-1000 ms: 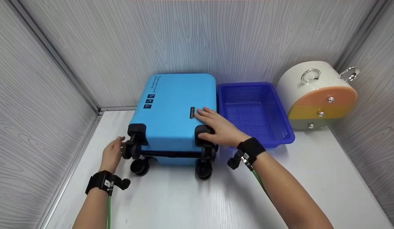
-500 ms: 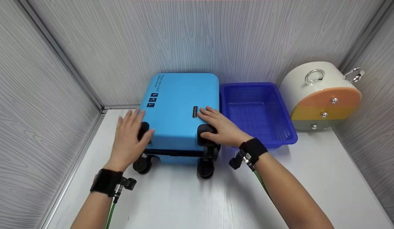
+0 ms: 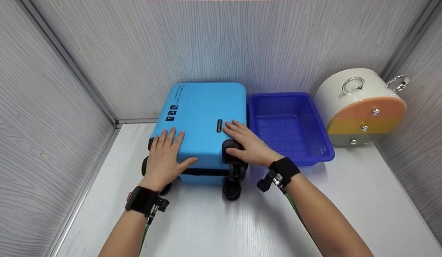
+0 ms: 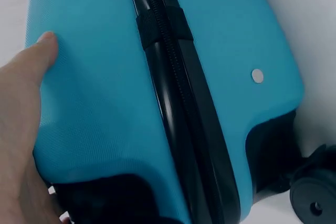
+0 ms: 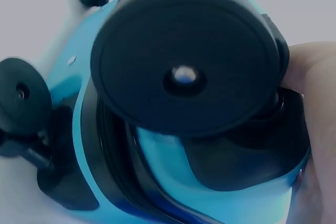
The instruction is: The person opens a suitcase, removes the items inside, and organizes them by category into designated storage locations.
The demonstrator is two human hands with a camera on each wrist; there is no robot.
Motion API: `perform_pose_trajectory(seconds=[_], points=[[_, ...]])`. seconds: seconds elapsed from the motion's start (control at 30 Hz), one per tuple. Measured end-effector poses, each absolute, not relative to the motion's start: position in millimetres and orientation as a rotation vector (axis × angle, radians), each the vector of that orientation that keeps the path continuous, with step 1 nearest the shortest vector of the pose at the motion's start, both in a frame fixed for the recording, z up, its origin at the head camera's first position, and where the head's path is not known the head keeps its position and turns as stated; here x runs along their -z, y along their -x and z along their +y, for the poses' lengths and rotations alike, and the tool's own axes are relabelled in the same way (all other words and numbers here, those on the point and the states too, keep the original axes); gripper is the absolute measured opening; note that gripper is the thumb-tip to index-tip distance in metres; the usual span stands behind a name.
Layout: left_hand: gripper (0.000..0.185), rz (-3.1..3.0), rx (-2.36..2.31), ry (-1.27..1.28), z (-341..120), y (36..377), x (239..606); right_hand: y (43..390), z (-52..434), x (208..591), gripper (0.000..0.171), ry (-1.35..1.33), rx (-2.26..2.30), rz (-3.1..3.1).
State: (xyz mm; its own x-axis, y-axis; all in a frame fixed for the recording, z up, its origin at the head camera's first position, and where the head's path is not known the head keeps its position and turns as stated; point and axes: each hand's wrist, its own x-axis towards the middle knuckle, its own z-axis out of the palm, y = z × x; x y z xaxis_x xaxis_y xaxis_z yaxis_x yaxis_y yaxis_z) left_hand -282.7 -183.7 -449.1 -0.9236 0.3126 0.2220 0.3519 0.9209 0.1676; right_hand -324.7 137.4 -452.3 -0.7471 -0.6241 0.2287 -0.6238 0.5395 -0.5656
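Blue hard-shell suitcase (image 3: 206,107) is lying under straight-fingered left hand (image 3: 164,160) and right hand (image 3: 251,145), neither gripping; left wrist view alone is revealing black zipper teeth (image 4: 174,59).

Lab-like booth (image 3: 39,150), pale wood-grain panel walls (image 3: 206,43), metal corner strips (image 3: 77,73), white tabletop (image 3: 206,228), cabled wrist cameras (image 3: 265,183)

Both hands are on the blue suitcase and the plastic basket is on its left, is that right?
Not left: the head view shows the plastic basket right of the blue suitcase. The left hand and right hand are on the suitcase.
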Motion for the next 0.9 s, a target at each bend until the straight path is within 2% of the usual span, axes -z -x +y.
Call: perform_pose_trajectory(seconds=[0.17, 0.27, 0.57, 0.9], points=[[0.098, -2.874, 0.318, 0.516, -181.6, 282.6, 450.1, 313.2, 139.8, 459.2, 0.062, 0.973, 1.269, 2.698], [0.098, -2.871, 0.319, 0.512, -181.0, 282.6, 450.1, 305.1, 138.0, 464.2, 0.066, 0.845, 1.382, 2.696], [0.095, -2.843, 0.268, 0.516, -178.1, 281.7, 453.4, 285.8, 137.8, 471.0, 0.110, 0.045, 1.742, 2.321], [0.093, -2.842, 0.246, 0.512, -185.8, 284.2, 451.4, 284.6, 124.7, 461.2, 0.108, -0.079, 1.870, 2.152]])
